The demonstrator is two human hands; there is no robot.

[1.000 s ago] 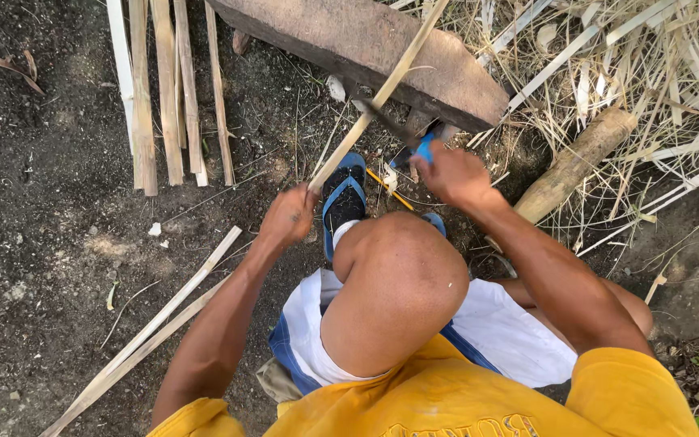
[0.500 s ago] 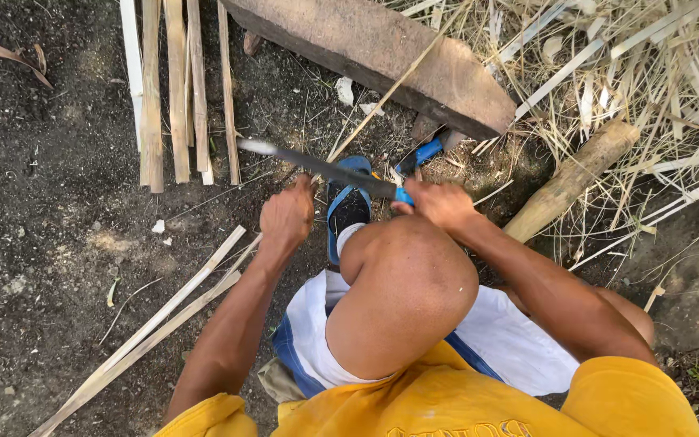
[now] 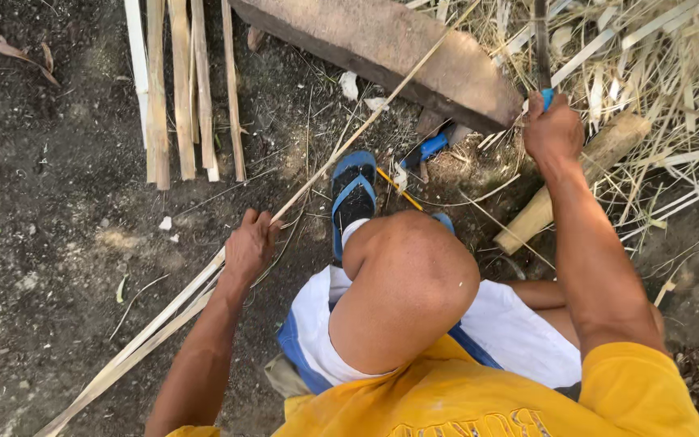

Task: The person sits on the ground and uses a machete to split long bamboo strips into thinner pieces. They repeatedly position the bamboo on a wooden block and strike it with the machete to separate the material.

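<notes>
My left hand [image 3: 249, 247] grips a long thin bamboo strip [image 3: 366, 121] that runs from the lower left up towards the top right, across a flat stone slab [image 3: 390, 48]. My right hand [image 3: 553, 129] is raised at the upper right, closed on the blue handle of a knife [image 3: 541, 48] whose dark blade points up to the frame's top. My bent knee [image 3: 406, 283] fills the centre. My foot in a blue sandal [image 3: 353, 194] rests on the soil just right of the left hand.
Several split bamboo slats [image 3: 180, 89] lie side by side at the upper left on dark soil. A short wooden log [image 3: 576, 182] lies right of the knee. Dry bamboo shavings and straw [image 3: 657, 73] cover the upper right. More strips [image 3: 147, 332] trail to the lower left.
The right hand has swung the knife away from the strip, up and to the right. The left hand has slid down and left along the strip.
</notes>
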